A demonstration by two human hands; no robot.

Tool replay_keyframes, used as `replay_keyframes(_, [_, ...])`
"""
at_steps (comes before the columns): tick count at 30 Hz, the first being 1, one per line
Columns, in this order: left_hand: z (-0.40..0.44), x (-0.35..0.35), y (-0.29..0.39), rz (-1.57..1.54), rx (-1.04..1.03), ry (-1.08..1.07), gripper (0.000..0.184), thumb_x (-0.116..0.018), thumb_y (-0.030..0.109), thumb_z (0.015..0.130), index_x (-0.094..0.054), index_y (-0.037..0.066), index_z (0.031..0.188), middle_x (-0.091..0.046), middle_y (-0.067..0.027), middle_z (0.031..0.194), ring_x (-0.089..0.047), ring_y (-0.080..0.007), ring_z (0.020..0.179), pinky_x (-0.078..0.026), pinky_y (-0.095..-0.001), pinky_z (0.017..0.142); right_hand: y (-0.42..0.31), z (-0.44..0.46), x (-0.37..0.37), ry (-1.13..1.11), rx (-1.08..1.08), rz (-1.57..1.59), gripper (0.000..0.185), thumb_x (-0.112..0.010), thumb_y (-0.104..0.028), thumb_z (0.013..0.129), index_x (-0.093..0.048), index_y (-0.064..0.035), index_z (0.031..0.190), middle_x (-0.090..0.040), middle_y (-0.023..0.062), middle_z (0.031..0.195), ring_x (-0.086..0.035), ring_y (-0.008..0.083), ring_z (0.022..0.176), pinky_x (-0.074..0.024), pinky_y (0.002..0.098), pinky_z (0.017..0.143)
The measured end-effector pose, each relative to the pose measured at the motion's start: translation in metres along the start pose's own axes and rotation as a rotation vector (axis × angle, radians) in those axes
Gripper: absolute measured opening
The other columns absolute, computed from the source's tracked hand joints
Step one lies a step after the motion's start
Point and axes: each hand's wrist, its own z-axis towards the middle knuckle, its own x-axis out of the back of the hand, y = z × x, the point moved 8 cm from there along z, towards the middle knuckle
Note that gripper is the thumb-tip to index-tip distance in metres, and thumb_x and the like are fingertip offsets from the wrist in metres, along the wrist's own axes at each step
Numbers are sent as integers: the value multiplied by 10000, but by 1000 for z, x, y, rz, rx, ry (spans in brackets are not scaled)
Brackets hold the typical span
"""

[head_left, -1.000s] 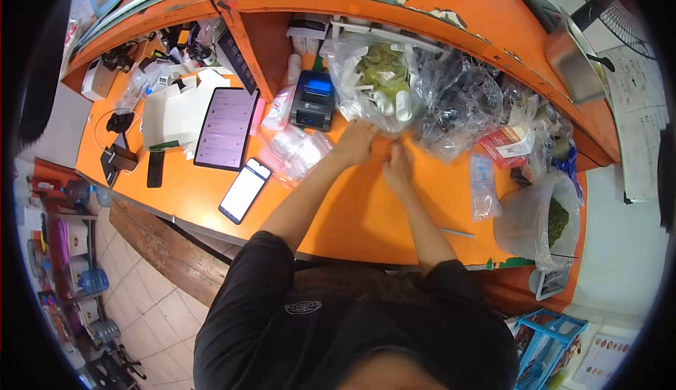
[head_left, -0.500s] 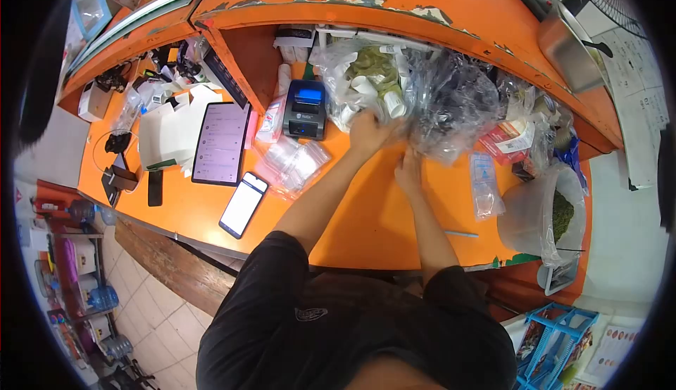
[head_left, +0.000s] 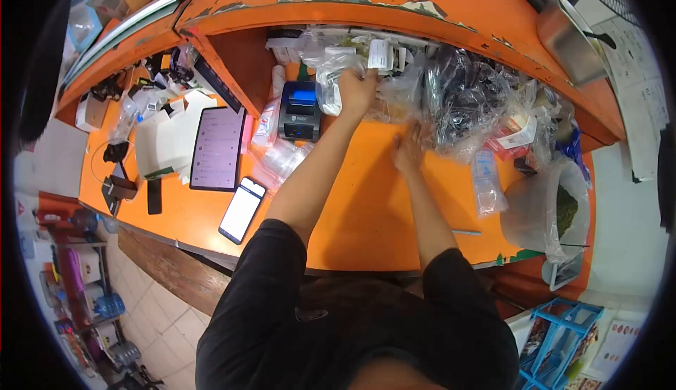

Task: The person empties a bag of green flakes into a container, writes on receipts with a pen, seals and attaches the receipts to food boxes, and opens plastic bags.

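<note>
Just right of the black printer (head_left: 300,112), a clear plastic bag (head_left: 329,83) is touched by the left hand (head_left: 358,93); whether it is gripped cannot be told. Farther right of the printer, the right hand (head_left: 408,150) is held over the orange counter (head_left: 359,214), its fingers blurred. Left of the printer, a tablet (head_left: 217,148) and a lit phone (head_left: 242,210) are laid. Well to the printer's right, green matter (head_left: 566,210) is contained in a translucent tub (head_left: 527,210).

orange tbl (head_left: 359,228): tablet (head_left: 217,147), phone (head_left: 242,211) nr it, blk device (head_left: 300,113), clr bags (head_left: 401,94).
</note>
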Motion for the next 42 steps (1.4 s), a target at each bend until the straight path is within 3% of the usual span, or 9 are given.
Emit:
replay_keyframes(5, [15,-8,3,-95,198,-147,184,-667,145,824,-683,-29,768,-668,-76,679,-554,-116,563,-412,-277,527,-65,15,-19,-54,244,-123,577,-433,-348,935,-361,37,1358,-384,214,1417,-361,367,1310,-239,460,1109])
replay_keyframes(9, [20,-12,9,-64,209,-247,149,-663,126,836,-680,-21,816,-673,-69,725,-572,-115,598,-417,-272,536,-122,2,-28,155,564,42,486,-426,-339,942,-469,8,1280,-492,189,1330,-441,326,1245,-275,442,1088])
replay_keyframes(18, [15,-12,-8,-61,254,-300,147,-655,127,842,-678,-14,806,-670,-63,736,-582,-117,636,-429,-268,582,-160,-82,-16,-176,963,186,542,-489,-254,915,-379,-41,1401,-430,112,1422,-346,243,1354,-218,390,1132])
replay_keyframes(25, [-27,-15,-32,-89,253,-429,185,-652,136,829,-689,-45,832,-677,-89,729,-618,-124,635,-458,-279,574,-133,-172,7,-568,925,278,466,-449,-245,956,-440,-21,1365,-431,161,1416,-377,272,1336,-265,400,1113])
replay_keyframes(28, [-63,-11,-40,-114,291,-607,238,-643,185,850,-681,-42,909,-681,-96,817,-638,-151,720,-486,-282,645,-81,-155,-6,-1040,308,590,455,-426,-254,973,-448,8,1344,-433,190,1403,-372,306,1334,-265,410,1113])
replay_keyframes(30, [-86,-4,-37,-128,403,-859,296,-610,240,878,-667,-21,1005,-681,-96,949,-653,-173,855,-504,-286,739,-55,-108,23,-621,199,783,459,-443,-251,950,-466,31,1312,-438,207,1389,-384,315,1318,-258,432,1116])
replay_keyframes(32, [-98,23,-32,84,457,-873,369,-602,306,904,-633,-7,1098,-667,-97,1032,-637,-182,951,-499,-298,783,-50,-85,35,-203,571,201,487,-468,-248,931,-442,40,1323,-445,214,1378,-401,335,1299,-278,439,1098])
replay_keyframes(40, [-163,151,-61,62,227,-448,406,-555,334,941,-613,-24,1125,-667,-117,1004,-620,-189,946,-474,-307,832,-152,-211,21,-626,825,505,440,-477,-240,915,-518,12,1272,-497,191,1341,-419,330,1283,-284,425,1092])
replay_keyframes(42, [-203,154,-67,254,156,-507,442,-526,317,948,-543,-20,1234,-595,-181,1215,-559,-270,1142,-408,-385,981,-122,-208,40,-760,441,771,407,-471,-235,920,-552,1,1241,-526,174,1315,-431,317,1276,-284,415,1092])
